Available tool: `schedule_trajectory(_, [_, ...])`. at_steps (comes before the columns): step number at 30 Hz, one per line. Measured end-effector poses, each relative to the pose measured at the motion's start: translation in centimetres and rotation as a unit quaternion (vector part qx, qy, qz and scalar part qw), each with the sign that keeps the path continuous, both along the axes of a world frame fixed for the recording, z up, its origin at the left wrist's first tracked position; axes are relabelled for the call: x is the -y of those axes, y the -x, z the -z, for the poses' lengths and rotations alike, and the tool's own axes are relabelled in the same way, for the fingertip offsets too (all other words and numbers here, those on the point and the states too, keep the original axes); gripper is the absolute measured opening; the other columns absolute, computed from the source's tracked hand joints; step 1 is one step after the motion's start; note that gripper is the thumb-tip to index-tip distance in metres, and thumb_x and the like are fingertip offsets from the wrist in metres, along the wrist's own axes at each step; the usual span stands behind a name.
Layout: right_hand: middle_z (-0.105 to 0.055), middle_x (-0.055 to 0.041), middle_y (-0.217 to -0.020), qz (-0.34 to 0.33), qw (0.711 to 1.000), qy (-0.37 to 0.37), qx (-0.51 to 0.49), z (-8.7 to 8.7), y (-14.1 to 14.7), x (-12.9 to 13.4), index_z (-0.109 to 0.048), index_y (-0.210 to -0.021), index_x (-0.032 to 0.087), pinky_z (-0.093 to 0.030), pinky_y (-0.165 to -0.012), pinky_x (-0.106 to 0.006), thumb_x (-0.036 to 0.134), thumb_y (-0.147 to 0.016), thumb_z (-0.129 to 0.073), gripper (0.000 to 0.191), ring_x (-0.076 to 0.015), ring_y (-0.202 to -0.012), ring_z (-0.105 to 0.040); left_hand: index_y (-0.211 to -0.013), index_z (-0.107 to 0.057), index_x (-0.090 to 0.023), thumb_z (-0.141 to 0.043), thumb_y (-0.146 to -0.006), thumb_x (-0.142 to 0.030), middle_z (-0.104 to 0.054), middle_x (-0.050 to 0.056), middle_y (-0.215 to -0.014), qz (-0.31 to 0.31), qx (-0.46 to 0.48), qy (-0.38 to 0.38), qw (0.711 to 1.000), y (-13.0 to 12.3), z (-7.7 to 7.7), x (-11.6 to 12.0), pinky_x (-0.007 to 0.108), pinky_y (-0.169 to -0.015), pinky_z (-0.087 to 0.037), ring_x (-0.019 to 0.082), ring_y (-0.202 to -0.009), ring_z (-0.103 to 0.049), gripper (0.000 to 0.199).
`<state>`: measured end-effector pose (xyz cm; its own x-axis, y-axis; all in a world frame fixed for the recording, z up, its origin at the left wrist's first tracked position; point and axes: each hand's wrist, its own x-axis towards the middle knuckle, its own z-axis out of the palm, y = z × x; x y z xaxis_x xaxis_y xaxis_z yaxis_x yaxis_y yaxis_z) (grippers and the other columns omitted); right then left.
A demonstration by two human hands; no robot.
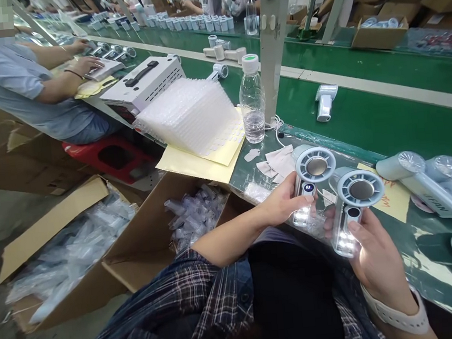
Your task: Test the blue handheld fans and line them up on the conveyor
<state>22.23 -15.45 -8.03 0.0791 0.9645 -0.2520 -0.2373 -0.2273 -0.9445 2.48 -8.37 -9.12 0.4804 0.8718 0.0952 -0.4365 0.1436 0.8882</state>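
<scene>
Two light-blue handheld fans are held up side by side over the near edge of the bench. My left hand (282, 204) is wrapped round the handle of the left handheld fan (316, 166), whose small display is lit and reads about 83. Round the right handheld fan (360, 189) my right hand (375, 246) is closed, its thumb beside a dark round display. Both shiny handles reflect bright light. Close to the right hand, several more light-blue fans (425, 183) lie in a row on the bench. White paper scraps (280, 160) lie behind the left fan.
A water bottle (252, 101) stands by a metal post (272, 44). Left of it are a bubble-wrap stack (193, 117) and a white box-shaped device (145, 81). Open cartons (115, 258) with clear plastic pieces sit below. One fan (326, 101) lies on the green conveyor (382, 103). A co-worker sits at left.
</scene>
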Motion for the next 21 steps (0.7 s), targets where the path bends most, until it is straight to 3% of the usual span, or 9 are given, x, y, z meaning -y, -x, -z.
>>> schedule_trajectory(6, [-0.077,-0.0057,-0.093,0.011,1.000,-0.023,-0.002,-0.1,0.0,-0.2,-0.073,-0.109,0.026,-0.062,-0.060,-0.037,0.051,-0.084,-0.084,0.037,-0.0227,-0.070,-0.071,-0.109,-0.048,-0.019,-0.085,-0.086,-0.055,-0.066,-0.004,-0.081,-0.006,-0.019,-0.003,1.000,0.2,-0.1,-0.1,0.035,-0.077,-0.053,0.015,-0.070,-0.066,0.057])
schedule_trajectory(12, [-0.076,-0.0068,-0.098,0.013,1.000,-0.010,-0.011,-0.1,0.1,-0.4,-0.072,-0.113,0.026,-0.063,-0.063,-0.039,0.052,-0.084,-0.084,0.041,-0.0244,-0.075,-0.072,-0.113,-0.050,-0.021,-0.090,-0.081,-0.046,-0.066,-0.002,-0.096,0.015,0.045,0.016,0.999,0.3,0.7,0.0,0.033,-0.073,-0.052,0.015,-0.073,-0.069,0.058])
schedule_trajectory(17, [-0.076,-0.0063,-0.093,0.008,1.000,-0.005,-0.023,-0.6,0.3,-0.5,-0.073,-0.107,0.025,-0.062,-0.059,-0.036,0.055,-0.080,-0.086,0.043,-0.0220,-0.071,-0.070,-0.113,-0.053,-0.020,-0.087,-0.085,-0.051,-0.069,0.001,-0.093,0.040,0.044,-0.019,0.998,0.6,1.2,-0.2,0.039,-0.083,-0.057,0.020,-0.081,-0.075,0.054])
schedule_trajectory(21, [-0.076,-0.0066,-0.094,0.006,1.000,0.009,-0.019,-0.8,0.3,-0.4,-0.075,-0.105,0.024,-0.061,-0.059,-0.032,0.055,-0.079,-0.087,0.042,-0.0190,-0.069,-0.068,-0.112,-0.051,-0.020,-0.084,-0.089,-0.052,-0.070,0.000,-0.090,0.012,0.028,-0.030,0.999,0.8,1.3,-0.5,0.039,-0.084,-0.059,0.018,-0.079,-0.074,0.052])
